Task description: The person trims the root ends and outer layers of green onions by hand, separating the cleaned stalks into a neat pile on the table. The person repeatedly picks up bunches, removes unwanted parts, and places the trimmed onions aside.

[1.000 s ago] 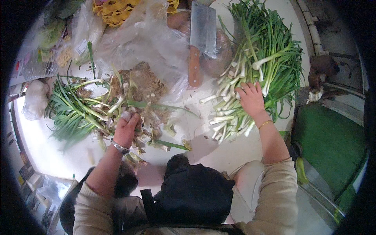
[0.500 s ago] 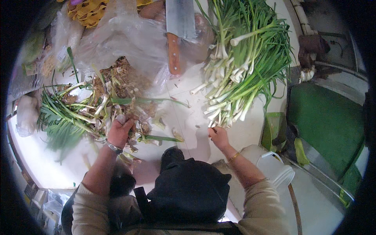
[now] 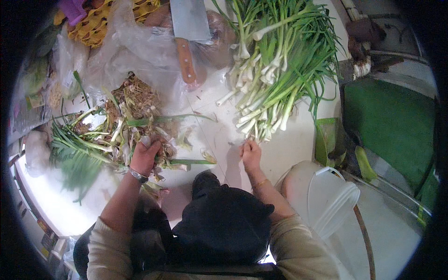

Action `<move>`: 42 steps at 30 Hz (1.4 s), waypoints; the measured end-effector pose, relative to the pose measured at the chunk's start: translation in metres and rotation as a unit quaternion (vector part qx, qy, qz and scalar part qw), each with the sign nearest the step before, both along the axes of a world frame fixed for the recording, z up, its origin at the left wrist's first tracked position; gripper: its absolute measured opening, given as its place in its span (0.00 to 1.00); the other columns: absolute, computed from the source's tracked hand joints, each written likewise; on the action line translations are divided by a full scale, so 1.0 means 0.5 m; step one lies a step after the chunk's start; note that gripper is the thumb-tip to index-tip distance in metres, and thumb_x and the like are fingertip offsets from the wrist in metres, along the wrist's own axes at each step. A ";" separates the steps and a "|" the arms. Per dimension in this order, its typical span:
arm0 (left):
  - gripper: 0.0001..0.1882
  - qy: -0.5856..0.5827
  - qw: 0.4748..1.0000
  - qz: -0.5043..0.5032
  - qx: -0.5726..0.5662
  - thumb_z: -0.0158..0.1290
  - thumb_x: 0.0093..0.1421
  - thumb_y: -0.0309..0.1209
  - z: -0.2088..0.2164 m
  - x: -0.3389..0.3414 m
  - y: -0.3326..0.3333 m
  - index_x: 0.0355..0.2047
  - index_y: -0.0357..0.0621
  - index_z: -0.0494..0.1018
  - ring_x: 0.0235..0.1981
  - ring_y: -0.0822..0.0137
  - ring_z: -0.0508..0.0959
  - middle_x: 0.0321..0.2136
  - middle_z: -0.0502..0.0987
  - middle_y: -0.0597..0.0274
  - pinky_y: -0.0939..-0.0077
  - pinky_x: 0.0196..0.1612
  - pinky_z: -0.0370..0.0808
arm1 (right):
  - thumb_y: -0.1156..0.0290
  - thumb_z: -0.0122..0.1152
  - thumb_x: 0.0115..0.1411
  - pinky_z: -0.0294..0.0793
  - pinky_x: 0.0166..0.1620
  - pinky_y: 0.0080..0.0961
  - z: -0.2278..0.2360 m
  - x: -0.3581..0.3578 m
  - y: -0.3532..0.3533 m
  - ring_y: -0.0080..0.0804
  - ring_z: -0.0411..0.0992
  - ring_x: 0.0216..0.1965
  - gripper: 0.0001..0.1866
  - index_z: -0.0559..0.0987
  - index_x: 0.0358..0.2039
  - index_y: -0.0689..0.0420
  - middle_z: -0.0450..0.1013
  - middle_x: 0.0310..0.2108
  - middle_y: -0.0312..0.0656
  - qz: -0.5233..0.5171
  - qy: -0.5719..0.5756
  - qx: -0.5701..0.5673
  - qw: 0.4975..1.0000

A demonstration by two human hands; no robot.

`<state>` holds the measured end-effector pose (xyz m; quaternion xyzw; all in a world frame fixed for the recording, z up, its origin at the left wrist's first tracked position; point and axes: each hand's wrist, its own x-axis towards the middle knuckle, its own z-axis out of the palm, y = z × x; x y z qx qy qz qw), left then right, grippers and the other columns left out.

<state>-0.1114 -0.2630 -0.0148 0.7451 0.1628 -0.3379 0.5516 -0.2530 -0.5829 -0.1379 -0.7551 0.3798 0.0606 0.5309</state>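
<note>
My left hand [image 3: 145, 156], with a watch on its wrist, is closed on a green garlic stalk beside the untidy heap [image 3: 133, 107] of rooty trimmings, dry skins and leaves. The stalk's pale end shows at the thumb. Blurred green leaves [image 3: 79, 163] fan out to the left of that hand. My right hand [image 3: 251, 153], with a thin bracelet on its wrist, has its fingers pinched together just below the white ends of the cleaned green garlic [image 3: 275, 88]. Whatever those fingers hold is hidden. The cleaned bunch lies with its leaves pointing away to the far right.
A cleaver [image 3: 186, 56] with a wooden handle lies on clear plastic bags [image 3: 135, 51] at the back. Yellow netting [image 3: 100, 25] is at the far left. A white bucket [image 3: 333, 200] stands by my right arm, near a green panel [image 3: 387, 140] on the right.
The view has shifted, so the table items sit slightly further left and higher. My right hand remains near the bunch's white ends, and my left hand stays at the heap.
</note>
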 end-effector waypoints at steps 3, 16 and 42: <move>0.08 0.053 0.998 -0.005 -0.027 0.46 0.58 0.28 -0.004 -0.010 -0.006 0.33 0.39 0.73 0.19 0.79 0.63 0.18 0.67 0.73 0.84 0.23 0.60 | 0.75 0.45 0.56 0.67 0.23 0.18 -0.034 0.025 -0.043 0.21 0.67 0.20 0.09 0.74 0.28 0.64 0.70 0.21 0.39 -0.115 0.007 -0.055 0.992; 0.09 0.067 0.996 -0.017 -0.051 0.45 0.57 0.27 0.020 -0.022 -0.016 0.34 0.37 0.73 0.21 0.80 0.66 0.19 0.70 0.70 0.85 0.25 0.63 | 0.69 0.54 0.52 0.69 0.38 0.37 -0.005 0.102 -0.025 0.48 0.72 0.31 0.14 0.74 0.32 0.69 0.73 0.28 0.54 -0.060 0.058 -0.256 0.963; 0.07 0.066 0.996 -0.015 -0.066 0.47 0.58 0.30 0.032 -0.041 -0.008 0.33 0.41 0.72 0.16 0.79 0.62 0.16 0.66 0.73 0.84 0.18 0.58 | 0.70 0.54 0.54 0.68 0.31 0.27 -0.053 0.074 -0.018 0.31 0.69 0.26 0.11 0.74 0.31 0.67 0.72 0.28 0.46 -0.238 -0.024 -0.157 0.958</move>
